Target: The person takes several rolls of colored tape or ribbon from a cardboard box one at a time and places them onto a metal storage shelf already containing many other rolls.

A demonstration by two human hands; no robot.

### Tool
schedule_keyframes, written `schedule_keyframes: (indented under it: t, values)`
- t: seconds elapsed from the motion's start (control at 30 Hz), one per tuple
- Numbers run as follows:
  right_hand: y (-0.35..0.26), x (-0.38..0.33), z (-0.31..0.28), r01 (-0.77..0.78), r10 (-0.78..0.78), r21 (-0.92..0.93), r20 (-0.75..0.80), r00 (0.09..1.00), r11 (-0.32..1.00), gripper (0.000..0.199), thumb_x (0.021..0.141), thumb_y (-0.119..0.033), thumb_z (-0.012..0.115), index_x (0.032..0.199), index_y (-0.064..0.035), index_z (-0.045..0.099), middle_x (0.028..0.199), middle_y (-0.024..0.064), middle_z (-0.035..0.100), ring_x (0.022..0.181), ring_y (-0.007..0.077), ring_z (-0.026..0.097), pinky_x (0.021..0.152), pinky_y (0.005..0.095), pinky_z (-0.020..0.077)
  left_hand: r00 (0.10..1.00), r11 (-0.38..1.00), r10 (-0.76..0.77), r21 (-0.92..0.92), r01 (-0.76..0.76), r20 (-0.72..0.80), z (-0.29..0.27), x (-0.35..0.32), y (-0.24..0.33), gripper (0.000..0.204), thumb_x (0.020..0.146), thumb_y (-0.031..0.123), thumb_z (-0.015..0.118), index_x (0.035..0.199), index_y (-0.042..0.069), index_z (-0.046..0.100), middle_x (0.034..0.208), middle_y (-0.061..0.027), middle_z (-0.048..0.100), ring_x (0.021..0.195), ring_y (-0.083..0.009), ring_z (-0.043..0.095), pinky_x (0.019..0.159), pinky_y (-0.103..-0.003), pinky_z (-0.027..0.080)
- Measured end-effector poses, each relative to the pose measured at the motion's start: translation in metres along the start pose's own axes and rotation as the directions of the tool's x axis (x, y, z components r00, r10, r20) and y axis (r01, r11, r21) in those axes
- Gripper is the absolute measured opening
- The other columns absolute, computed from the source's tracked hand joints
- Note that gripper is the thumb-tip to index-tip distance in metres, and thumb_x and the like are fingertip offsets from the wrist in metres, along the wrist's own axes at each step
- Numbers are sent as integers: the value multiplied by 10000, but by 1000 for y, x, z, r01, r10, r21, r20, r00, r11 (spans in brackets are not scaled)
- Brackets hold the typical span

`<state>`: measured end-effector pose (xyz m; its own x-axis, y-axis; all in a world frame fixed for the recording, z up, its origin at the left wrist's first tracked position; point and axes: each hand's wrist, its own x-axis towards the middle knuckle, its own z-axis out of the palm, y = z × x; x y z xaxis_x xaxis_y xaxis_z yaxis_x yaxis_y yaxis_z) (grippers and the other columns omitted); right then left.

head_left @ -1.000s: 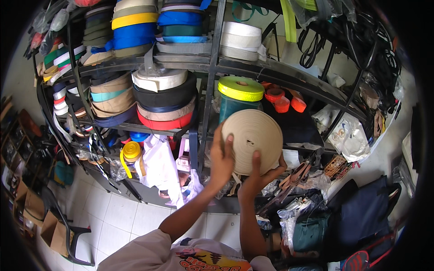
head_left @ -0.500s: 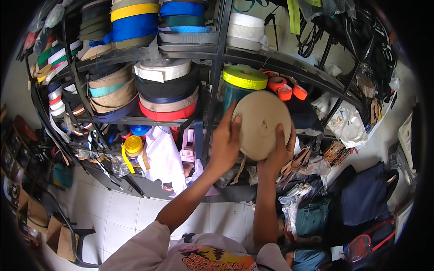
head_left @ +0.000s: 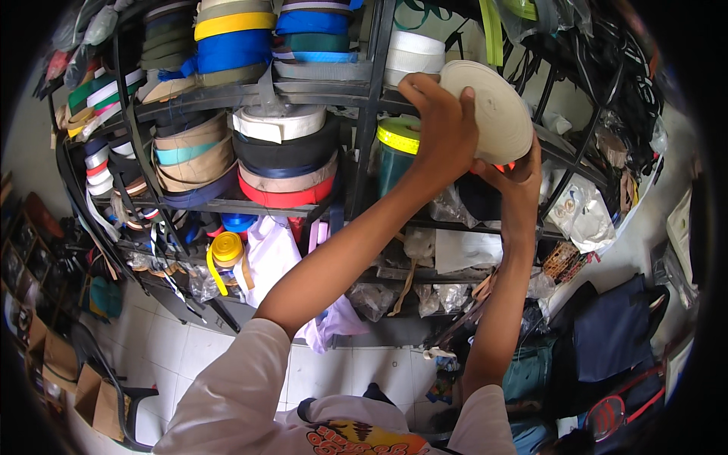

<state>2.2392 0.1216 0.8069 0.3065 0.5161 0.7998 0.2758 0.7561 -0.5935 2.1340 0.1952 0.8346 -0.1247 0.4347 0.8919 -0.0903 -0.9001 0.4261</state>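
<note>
A large flat roll of beige webbing [head_left: 493, 106] is held up between both hands in front of the upper right shelf. My left hand [head_left: 447, 129] is closed on the roll's left side, its thumb against the face. Underneath, my right hand [head_left: 519, 178] supports the lower right edge with its fingers wrapped round it. Just left of the roll stand white webbing rolls [head_left: 413, 57] on the upper shelf. Below my left hand, a neon yellow roll [head_left: 397, 135] rests on a dark green one, partly hidden by my forearm.
Black metal shelving [head_left: 368, 98] carries stacked webbing rolls, including a blue roll [head_left: 236, 53] and a red roll [head_left: 287, 193]. Lower down are a yellow roll [head_left: 227, 249] and lilac cloth [head_left: 269, 246]. Bags [head_left: 614, 326] lie at right; a chair [head_left: 114, 379] stands at left.
Both hands have raised the beige roll up and to the right, from in front of the middle shelf to the upper shelf's height. The roll is now tilted.
</note>
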Motion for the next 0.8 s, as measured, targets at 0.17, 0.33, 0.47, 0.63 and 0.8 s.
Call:
schedule_keyframes:
  t: [0.17, 0.33, 0.47, 0.63, 0.8]
  values:
    - [39, 42, -36, -43, 25, -241, -77, 997, 970, 933, 687, -18, 774, 1456, 22, 247, 1316, 151, 513, 1145, 224, 549, 952, 337, 467, 995, 992, 89, -98, -85, 35, 62, 15, -13, 428, 910, 102, 534, 1097, -159, 252, 1134, -295, 276, 1083, -463, 379, 954, -490, 332]
    - [66, 74, -65, -27, 6, -244, -84, 996, 969, 1007, 644, -124, 835, 1419, 115, 238, 1254, 206, 536, 1099, 229, 573, 921, 316, 470, 981, 983, 169, 57, -175, 100, 105, 33, -41, 457, 914, 112, 531, 1040, -227, 251, 1093, -337, 293, 1080, -461, 333, 942, -485, 331]
    - [75, 97, -79, -71, 66, -216, -32, 997, 974, 960, 683, -130, 796, 1418, 115, 230, 1231, 206, 547, 1100, 241, 570, 946, 314, 448, 990, 985, 107, 126, -119, 96, 129, 41, -61, 455, 899, 106, 551, 1057, -218, 273, 1137, -394, 271, 1046, -492, 392, 934, -492, 342]
    - [88, 134, -91, 60, -78, -351, -37, 996, 935, 1011, 682, -238, 794, 1408, 141, 201, 1235, 235, 535, 1111, 290, 562, 959, 329, 427, 964, 921, 175, 312, -232, 201, 148, 56, -84, 488, 921, 174, 531, 1078, -242, 332, 1143, -456, 304, 1034, -551, 430, 947, -494, 362]
    - [106, 189, -84, 110, -122, -298, -21, 992, 948, 1093, 627, -316, 839, 1385, 162, 214, 1210, 258, 546, 1105, 309, 561, 962, 342, 416, 985, 985, -15, 170, -14, 172, 138, 75, -67, 485, 915, 176, 539, 1106, -231, 359, 1155, -425, 384, 1016, -555, 482, 918, -493, 413]
